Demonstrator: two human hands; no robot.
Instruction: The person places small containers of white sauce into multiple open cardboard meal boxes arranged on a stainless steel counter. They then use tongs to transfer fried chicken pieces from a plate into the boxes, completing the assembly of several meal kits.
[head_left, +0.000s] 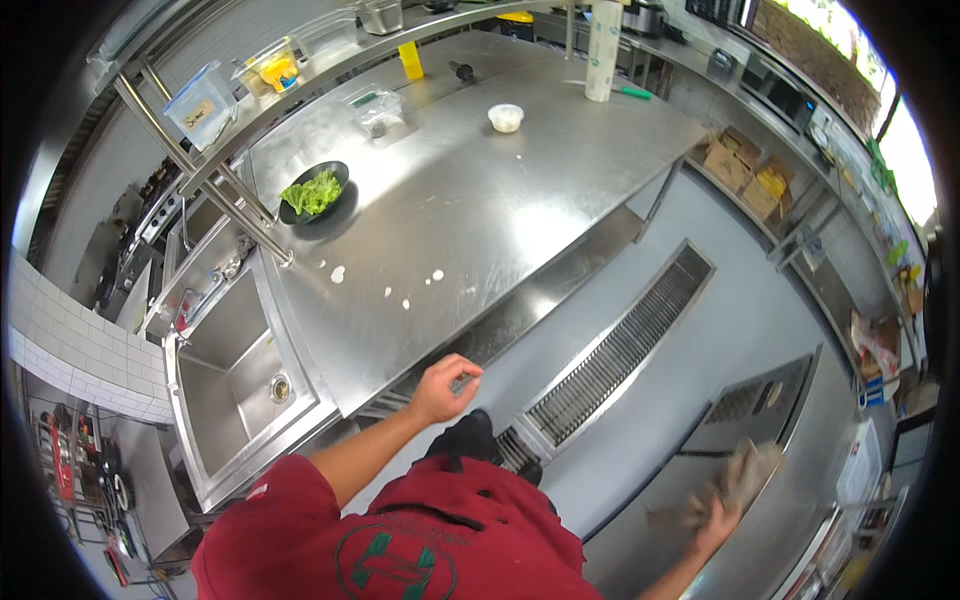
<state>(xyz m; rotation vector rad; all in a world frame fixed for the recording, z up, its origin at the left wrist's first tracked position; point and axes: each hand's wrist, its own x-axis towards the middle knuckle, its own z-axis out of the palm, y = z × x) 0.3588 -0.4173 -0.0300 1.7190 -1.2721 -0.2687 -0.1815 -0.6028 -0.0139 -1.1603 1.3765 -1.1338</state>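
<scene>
My right hand (pixel 718 522) is closed on a greyish-brown cloth (pixel 752 474), blurred at its lower end, beside the steel counter on the right. My left hand (pixel 447 388) hangs in front of the near edge of the steel worktable (pixel 480 220); its fingers are loosely curved, with a gap to the thumb and nothing in it. Several white spots (pixel 338 274) mark the tabletop on the near left. Farther back on it, a black bowl (pixel 346 176) holds green lettuce (pixel 314 192). A small white tub (pixel 506 118) stands toward the far side.
A steel sink (pixel 230 385) adjoins the table on the left. Above it runs a shelf with plastic containers (pixel 201 104). A floor grate (pixel 620 345) lies between the table and the right counter (pixel 790 490). Cardboard boxes (pixel 733 160) sit on a low shelf at the far right.
</scene>
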